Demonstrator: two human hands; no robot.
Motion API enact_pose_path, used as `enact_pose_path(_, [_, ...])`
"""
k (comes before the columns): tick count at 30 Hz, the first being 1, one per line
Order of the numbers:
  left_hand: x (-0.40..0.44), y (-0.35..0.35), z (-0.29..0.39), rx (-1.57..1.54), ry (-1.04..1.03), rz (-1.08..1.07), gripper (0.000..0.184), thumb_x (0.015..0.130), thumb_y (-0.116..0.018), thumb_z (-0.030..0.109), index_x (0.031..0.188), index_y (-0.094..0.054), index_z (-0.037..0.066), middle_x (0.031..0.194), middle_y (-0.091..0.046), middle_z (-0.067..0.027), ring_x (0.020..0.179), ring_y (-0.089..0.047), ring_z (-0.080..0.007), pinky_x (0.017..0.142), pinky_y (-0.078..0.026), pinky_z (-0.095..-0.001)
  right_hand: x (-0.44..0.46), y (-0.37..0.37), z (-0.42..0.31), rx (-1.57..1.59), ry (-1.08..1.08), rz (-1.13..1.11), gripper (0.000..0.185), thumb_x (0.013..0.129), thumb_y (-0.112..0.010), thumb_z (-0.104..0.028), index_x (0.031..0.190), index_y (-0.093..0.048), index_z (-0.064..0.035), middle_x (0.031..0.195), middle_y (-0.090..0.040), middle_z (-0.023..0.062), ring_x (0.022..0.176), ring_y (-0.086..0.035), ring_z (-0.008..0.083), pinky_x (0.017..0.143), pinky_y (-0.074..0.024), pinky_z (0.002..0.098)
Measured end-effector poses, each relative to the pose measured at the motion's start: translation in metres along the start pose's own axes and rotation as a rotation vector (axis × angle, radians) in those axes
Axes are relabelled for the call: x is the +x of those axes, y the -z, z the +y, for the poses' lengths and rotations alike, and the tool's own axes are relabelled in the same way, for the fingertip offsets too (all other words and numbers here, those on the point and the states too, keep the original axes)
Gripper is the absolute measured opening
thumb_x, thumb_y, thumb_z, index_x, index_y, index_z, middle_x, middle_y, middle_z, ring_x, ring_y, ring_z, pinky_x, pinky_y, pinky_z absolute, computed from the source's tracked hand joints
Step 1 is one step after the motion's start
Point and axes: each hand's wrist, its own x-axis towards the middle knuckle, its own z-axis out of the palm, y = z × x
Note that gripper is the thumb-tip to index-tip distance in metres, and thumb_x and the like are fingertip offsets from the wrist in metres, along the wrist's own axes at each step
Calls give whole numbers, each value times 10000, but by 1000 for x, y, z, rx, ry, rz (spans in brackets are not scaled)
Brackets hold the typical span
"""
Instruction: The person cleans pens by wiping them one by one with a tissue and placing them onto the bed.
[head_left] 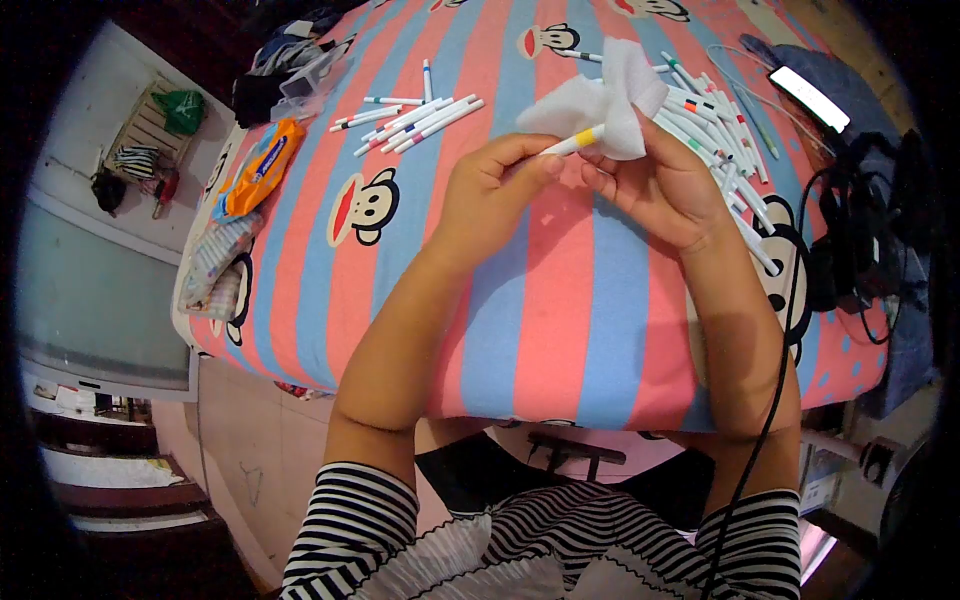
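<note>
Gripping a white marker with a yellow band (pixel 578 141) by its near-left end: left hand (pixel 500 190), thumb and fingers pinched narrow. Right hand (pixel 665 190) holds a crumpled white cloth or tissue (pixel 622 100) around the marker's other end. Both sit above the far middle of a pink-and-blue striped bedcover (pixel 555 300). Small group of white markers (pixel 420 125) lies to the left; larger pile of white markers (pixel 712 125) to the right, partly behind right hand. Lit phone (pixel 808 98) sits far right.
</note>
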Motion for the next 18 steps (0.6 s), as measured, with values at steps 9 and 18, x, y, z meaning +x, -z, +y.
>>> enact_pose_path(9, [2, 7, 5, -320, 178, -14, 218, 903, -480, 250, 965, -549, 53, 690, -538, -2, 586, -452, -59, 535, -368, -195, -3, -1, -9, 20, 73, -74, 288, 888, -507, -218, 1141, -488, -81, 1032, -586, 63, 935, -568, 182, 786, -462, 360])
enact_pose_path(18, [3, 5, 10, -267, 221, -118, 279, 924, -420, 312, 908, -529, 56, 645, -553, -13, 541, -438, -55, 490, -336, -191, -1, -12, 7, -603, 133, 144, 279, 824, -610, -255, 1001, -591, -41, 938, -611, 40, 844, -557, 117, 779, -427, 256])
